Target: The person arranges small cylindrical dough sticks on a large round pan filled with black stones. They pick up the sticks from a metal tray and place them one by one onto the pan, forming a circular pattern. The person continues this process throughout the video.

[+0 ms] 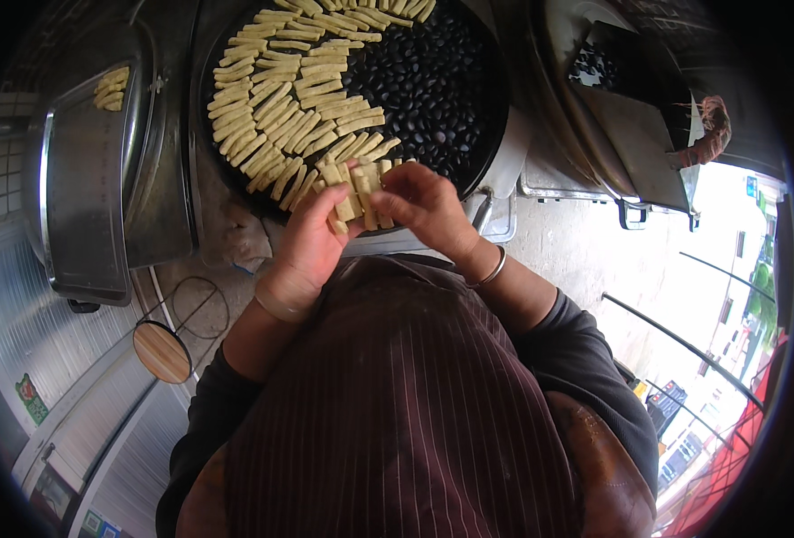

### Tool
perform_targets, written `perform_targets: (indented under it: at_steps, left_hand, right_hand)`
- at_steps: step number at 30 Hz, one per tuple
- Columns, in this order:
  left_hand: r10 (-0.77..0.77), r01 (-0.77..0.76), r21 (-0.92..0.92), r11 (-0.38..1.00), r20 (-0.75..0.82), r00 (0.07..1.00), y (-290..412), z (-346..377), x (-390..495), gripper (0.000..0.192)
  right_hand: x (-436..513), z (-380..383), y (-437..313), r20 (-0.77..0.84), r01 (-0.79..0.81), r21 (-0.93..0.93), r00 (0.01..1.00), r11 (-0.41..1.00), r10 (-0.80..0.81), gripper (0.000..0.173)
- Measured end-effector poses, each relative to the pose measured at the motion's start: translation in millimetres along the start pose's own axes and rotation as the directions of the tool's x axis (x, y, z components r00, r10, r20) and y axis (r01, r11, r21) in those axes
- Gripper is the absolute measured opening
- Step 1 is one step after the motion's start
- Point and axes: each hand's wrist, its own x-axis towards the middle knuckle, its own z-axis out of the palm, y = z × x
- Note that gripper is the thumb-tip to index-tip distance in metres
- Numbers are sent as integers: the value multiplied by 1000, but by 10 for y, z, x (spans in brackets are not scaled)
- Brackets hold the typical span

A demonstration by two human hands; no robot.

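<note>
Several pale yellow dough sticks [347, 202] lie across my left hand [316, 228], which cradles them over the near rim of a large round black pan [498, 128]. My right hand [424, 205] reaches in from the right, its thumb and fingers at the sticks on that side; whether it pinches one is hidden. Inside the pan, smooth black pebbles [424, 87] cover the bottom. Rows of similar dough sticks [269, 111] rest on the pebbles along the left, the far side and near the front. Bare pebbles show on the right.
On the left, a metal tray [91, 202] holds a small pile of sticks [111, 89]. A wooden-topped round stool [162, 352] stands below it. At right, a metal shovel-like scoop [639, 128] with black pebbles rests by a round rim. A striped apron [397, 403] covers my front.
</note>
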Motion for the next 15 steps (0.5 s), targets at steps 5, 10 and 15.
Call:
perform_targets:
  at_steps: [5, 10, 15]
  left_hand:
    - [0, -2, 234, 972, 7, 1000, -72, 73, -52, 45]
    - [-18, 35, 342, 939, -54, 998, -170, 49, -29, 44]
    - [-34, 68, 236, 969, -145, 989, -122, -38, 0, 41]
  right_hand:
    - [4, -71, -109, 136, -184, 88, 976, 979, 171, 28]
    - [-136, -130, -32, 221, -304, 311, 945, 901, 243, 20]
    - [-76, -469, 197, 41, -199, 205, 980, 958, 195, 19]
